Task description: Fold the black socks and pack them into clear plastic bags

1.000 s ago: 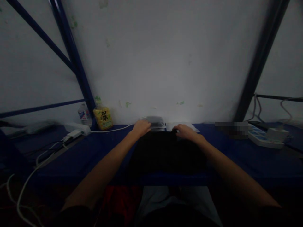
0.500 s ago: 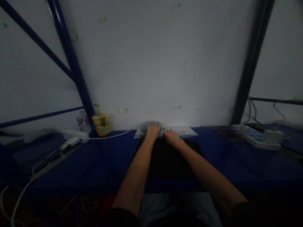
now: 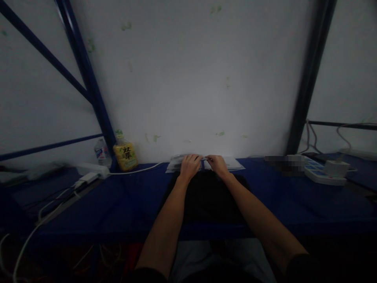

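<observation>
Two pale, see-through plastic bags, or two parts of one, lie on the blue table by the wall: a left plastic bag [image 3: 173,166] and a right plastic bag [image 3: 235,164]. My left hand [image 3: 190,166] rests over the left one, its fingers curled down onto the plastic. Thumb and fingers of my right hand [image 3: 216,164] pinch a thin pale edge between the hands, apparently plastic. The fingertips of both hands almost meet there. Under my wrists a black cloth-like item [image 3: 212,198] lies flat; its exact kind is too dark to make out.
On the left stand a yellow drink bottle [image 3: 125,155] and a clear bottle [image 3: 102,152], near a white power strip [image 3: 92,171] with cables. To the right sits a white and blue device [image 3: 318,171] with a white box on it. Blue rack posts [image 3: 85,74] frame the table [image 3: 132,200].
My right hand has risen slightly and now pinches a thin edge with the fingers turned inward. My left hand's fingers have drawn in closer toward it. The view has shifted a little.
</observation>
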A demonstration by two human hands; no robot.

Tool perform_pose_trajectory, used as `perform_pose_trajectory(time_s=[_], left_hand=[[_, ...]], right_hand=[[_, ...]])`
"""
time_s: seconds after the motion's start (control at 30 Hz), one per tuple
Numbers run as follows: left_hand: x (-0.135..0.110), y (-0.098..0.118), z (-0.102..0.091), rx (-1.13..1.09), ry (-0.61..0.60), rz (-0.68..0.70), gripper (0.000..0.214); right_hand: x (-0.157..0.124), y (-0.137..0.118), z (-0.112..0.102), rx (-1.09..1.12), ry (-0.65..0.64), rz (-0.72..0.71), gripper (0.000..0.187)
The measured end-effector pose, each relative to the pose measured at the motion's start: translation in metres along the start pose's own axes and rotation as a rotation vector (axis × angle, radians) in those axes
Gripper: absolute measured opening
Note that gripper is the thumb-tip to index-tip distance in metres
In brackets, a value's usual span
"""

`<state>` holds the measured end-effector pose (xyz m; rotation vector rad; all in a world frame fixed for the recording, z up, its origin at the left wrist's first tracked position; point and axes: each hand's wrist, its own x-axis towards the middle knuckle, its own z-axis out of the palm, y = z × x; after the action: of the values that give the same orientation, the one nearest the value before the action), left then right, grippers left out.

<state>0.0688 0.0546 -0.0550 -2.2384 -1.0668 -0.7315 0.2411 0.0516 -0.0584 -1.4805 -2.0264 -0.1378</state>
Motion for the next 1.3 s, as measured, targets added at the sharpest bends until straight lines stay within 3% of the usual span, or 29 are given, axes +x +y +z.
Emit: perform_pose_trajectory(time_s=[0.13,0.33,0.8,1.03,1.2,1.3], left_hand=[[0.004,0.007,-0.003,-0.004,-0.012,0.111,0.025],[0.006,0.011,-0.007,0.022,-0.006,0.122,0.026],[-0.009,-0.021,-0.014,0.029,0.071,-0.087,0.023],[-0.008,-0.021,-0.012,0.032,0.089,-0.124,0.023],[0.001,-0.010,-0.006,-0.042,0.052,-0.090,0.024],[0.005,-0.006,-0.002,-0.069,0.043,-0.089,0.024]], right_hand=[[-0.002,0.001,-0.005,-0.015,-0.021,-0.054,0.029],[-0.004,0.008,-0.010,0.016,-0.006,-0.101,0.027],[-0.011,0.072,-0.026,0.056,0.097,0.071,0.028],[-0.020,0.101,-0.036,0.065,0.142,0.153,0.032],[-0.023,0.099,-0.040,0.017,0.149,0.257,0.035],[-0.021,0.081,-0.041,-0.008,0.191,0.209,0.040]])
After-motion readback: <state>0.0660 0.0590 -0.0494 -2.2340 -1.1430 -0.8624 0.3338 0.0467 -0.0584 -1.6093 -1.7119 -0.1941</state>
